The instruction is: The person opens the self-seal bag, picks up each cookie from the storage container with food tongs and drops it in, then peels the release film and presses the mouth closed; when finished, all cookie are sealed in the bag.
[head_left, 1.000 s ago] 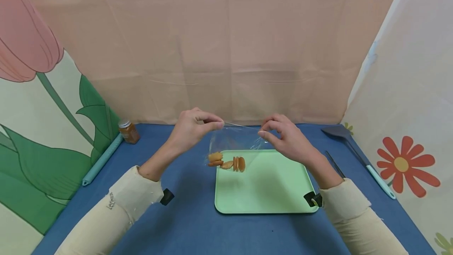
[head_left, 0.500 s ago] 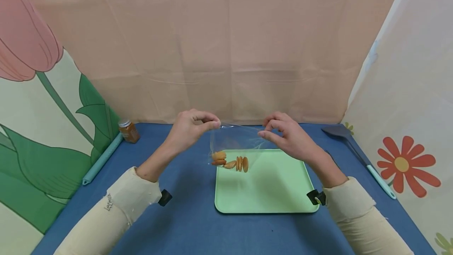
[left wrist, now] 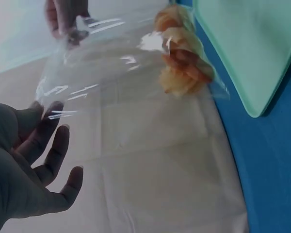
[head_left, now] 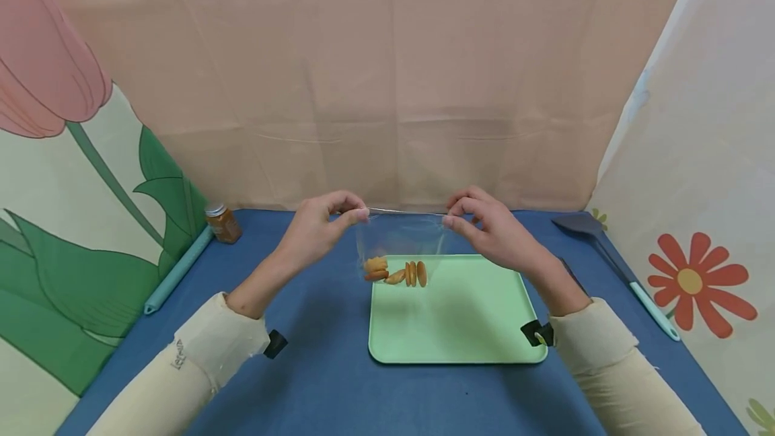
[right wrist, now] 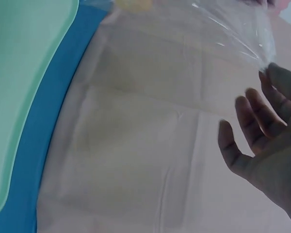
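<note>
A clear plastic bag [head_left: 402,237] hangs between the two hands, above the far left part of a light green tray [head_left: 466,328]. Several small golden-brown biscuit-like pieces [left wrist: 186,60] lie along its bottom. My left hand [head_left: 321,227] pinches the bag's upper left corner between thumb and forefinger. At the upper right corner, my right hand [head_left: 493,231] pinches the film the same way, and the top edge is drawn nearly straight. In the left wrist view the other fingers [left wrist: 56,155] are spread loosely below the bag. The right wrist view shows only part of the bag.
A small jar [head_left: 223,223] with a brown content and a metal lid stands at the back left. Beside it lies a light blue rolling-pin-like stick [head_left: 178,271]. On the right lies a dark spatula [head_left: 605,258] with a pale blue handle. A blue cloth [head_left: 315,382] covers the table.
My left hand has moved slightly left, so the bag's top edge is now pulled straighter. The pieces in the bag have swung a little to the right.
</note>
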`<action>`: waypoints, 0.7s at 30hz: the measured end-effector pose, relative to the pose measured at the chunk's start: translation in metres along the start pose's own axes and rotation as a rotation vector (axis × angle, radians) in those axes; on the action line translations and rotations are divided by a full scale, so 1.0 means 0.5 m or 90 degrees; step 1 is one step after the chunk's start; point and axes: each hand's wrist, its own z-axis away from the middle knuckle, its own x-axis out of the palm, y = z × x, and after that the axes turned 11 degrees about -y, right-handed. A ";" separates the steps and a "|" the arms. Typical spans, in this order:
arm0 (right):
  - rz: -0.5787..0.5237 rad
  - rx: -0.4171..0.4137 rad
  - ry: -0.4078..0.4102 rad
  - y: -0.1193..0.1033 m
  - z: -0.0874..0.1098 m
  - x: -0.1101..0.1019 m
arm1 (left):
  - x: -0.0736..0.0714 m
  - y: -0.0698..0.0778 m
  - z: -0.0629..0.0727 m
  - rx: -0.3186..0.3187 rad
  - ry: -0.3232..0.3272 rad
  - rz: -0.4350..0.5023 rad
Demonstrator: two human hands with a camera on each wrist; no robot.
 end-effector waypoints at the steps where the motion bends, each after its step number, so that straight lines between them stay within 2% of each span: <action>1: -0.001 0.001 0.019 0.001 -0.004 0.002 | 0.000 0.000 0.002 0.000 0.000 -0.003; 6: -0.019 0.000 0.100 0.005 -0.022 0.014 | -0.005 -0.004 0.011 -0.004 0.007 -0.009; 11: -0.015 -0.018 0.134 0.005 -0.035 0.026 | -0.018 -0.012 0.025 0.000 0.032 -0.032; 18: 0.194 -0.106 0.191 -0.013 -0.050 0.048 | -0.040 -0.030 0.054 0.006 0.060 -0.083; 21: 0.237 -0.129 0.200 -0.029 -0.057 0.060 | -0.053 -0.035 0.072 -0.008 0.059 -0.100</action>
